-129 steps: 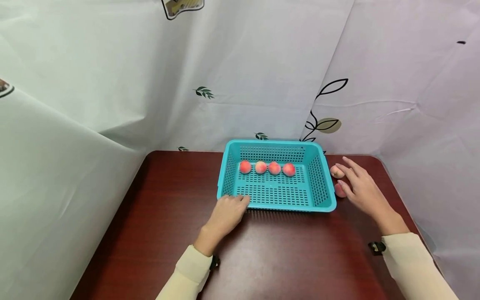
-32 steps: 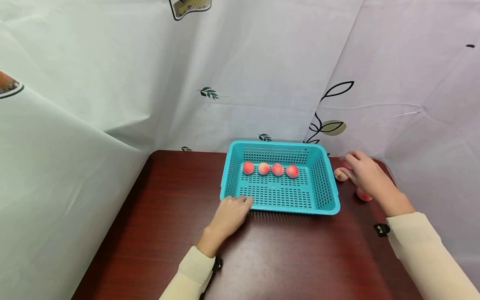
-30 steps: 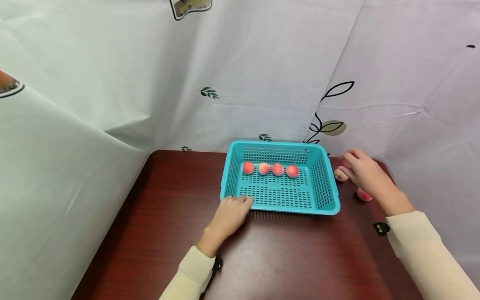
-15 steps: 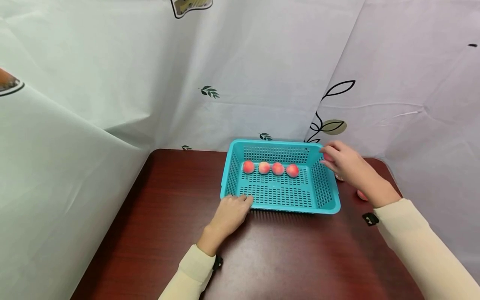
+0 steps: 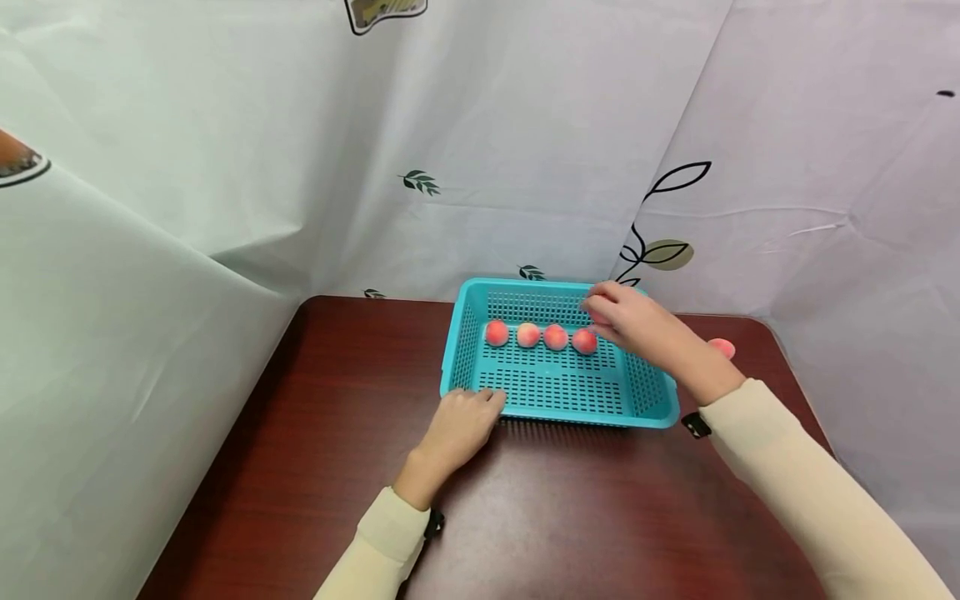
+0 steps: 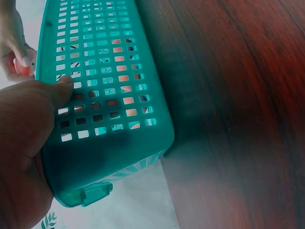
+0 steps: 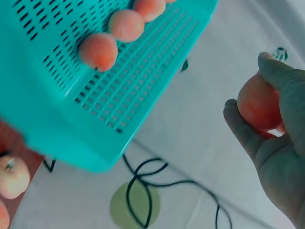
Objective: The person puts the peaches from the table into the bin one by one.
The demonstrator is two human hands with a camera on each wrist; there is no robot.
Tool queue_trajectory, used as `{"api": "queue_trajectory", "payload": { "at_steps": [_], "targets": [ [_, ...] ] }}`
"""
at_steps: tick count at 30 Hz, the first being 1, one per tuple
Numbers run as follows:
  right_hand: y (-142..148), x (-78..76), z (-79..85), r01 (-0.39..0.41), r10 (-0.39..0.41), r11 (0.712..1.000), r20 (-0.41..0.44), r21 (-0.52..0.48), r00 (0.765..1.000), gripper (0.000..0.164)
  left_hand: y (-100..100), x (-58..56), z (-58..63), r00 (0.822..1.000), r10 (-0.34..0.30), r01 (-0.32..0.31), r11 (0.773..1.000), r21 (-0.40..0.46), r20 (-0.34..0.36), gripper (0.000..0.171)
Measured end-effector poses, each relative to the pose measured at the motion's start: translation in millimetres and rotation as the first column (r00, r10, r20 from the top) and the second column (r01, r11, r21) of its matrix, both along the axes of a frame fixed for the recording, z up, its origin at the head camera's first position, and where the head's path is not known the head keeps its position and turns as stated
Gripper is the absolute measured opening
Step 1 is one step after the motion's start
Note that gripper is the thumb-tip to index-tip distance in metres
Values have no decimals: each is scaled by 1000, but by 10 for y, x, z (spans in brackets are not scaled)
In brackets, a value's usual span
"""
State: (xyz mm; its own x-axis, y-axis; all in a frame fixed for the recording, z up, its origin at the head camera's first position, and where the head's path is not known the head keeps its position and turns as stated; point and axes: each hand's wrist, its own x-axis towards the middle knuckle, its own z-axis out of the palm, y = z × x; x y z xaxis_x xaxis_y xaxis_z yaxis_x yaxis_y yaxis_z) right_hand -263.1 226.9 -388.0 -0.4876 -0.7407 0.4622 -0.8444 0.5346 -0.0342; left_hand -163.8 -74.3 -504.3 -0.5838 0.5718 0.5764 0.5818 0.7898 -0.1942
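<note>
My left hand point(image 5: 463, 423) grips the near-left rim of a turquoise perforated basket point(image 5: 570, 414). In the left wrist view its thumb point(image 6: 59, 89) lies against the basket's outer wall. My right hand point(image 5: 633, 321) is over the basket's back right part, holding a peach point(image 7: 259, 102) between thumb and fingers. That peach is mostly covered by the fingers in the head view. Several peaches point(image 5: 528, 335) sit in a row across the basket floor, and the rightmost peach point(image 5: 585, 341) is just below my right fingertips.
Right of the basket, a peach point(image 5: 722, 347) lies on the dark red wooden table point(image 5: 555, 517), partly behind my right forearm. The right wrist view shows a paler peach point(image 7: 13, 176) there too. A white printed sheet point(image 5: 525, 150) hangs behind the table.
My right hand has lifted a peach from the table right of the basket and carried it left over the basket. My left hand has stayed on the rim.
</note>
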Motion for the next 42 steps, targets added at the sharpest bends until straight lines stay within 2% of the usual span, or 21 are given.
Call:
{"api": "queue_trajectory", "payload": {
  "at_steps": [5, 13, 17, 21, 25, 31, 42],
  "targets": [
    [-226, -16, -2, -72, 71, 997, 30, 40, 997, 28, -8, -6, -19, 1000, 12, -12, 1000, -11, 4, 32],
    [-493, -41, -3, -118, 106, 985, 95, 126, 990, 26, -8, -12, -64, 994, 47, -42, 998, -53, 99, 29],
    [-612, -77, -46, -164, 148, 976, 120, 144, 982, 24, -5, -11, -66, 991, 52, -45, 997, -57, 125, 28],
    [-719, -120, -105, -217, 195, 963, 140, 162, 971, 23, -6, -4, -61, 992, 48, -43, 998, -52, 119, 28],
    [-807, -167, -151, -254, 216, 950, 207, 179, 954, 24, -10, -4, -52, 996, 38, -35, 998, -46, 74, 28],
    [-956, -218, -233, -264, 187, 922, 272, 282, 944, 34, -26, -3, -26, 999, 30, -29, 999, -44, 27, 29],
    [-1208, -237, -433, -219, 4, 830, 387, 513, 922, 33, -12, -1, -41, 999, 25, -25, 999, -21, 23, 28]
  ]
}}
